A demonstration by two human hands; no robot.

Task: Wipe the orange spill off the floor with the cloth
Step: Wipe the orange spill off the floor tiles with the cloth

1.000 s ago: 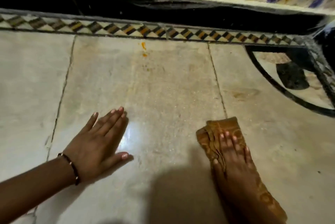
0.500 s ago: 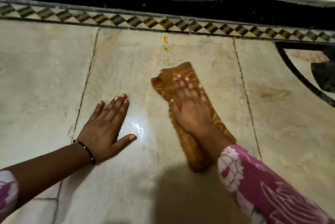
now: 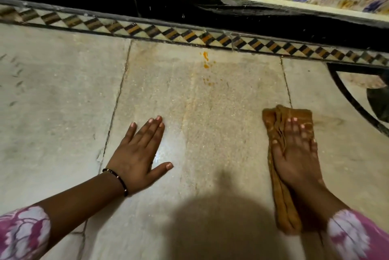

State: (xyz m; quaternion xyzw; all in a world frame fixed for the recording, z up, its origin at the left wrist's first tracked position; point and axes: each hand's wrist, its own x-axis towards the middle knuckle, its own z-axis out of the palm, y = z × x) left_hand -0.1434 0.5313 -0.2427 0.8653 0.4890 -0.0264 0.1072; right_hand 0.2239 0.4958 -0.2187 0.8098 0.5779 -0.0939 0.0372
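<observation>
My right fingers [image 3: 294,131] press flat the folded brown cloth [image 3: 288,196], now pulled back; orange spill drops [image 3: 205,57] remain (left hand [image 3: 136,154] flat, released).

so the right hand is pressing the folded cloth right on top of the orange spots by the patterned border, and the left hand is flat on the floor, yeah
Not quite. The head view shows the right hand pressing the folded cloth well short of the orange spots, nearer the person and off to the right; the spots lie uncovered by the patterned border. The left hand is flat on the floor.
</observation>
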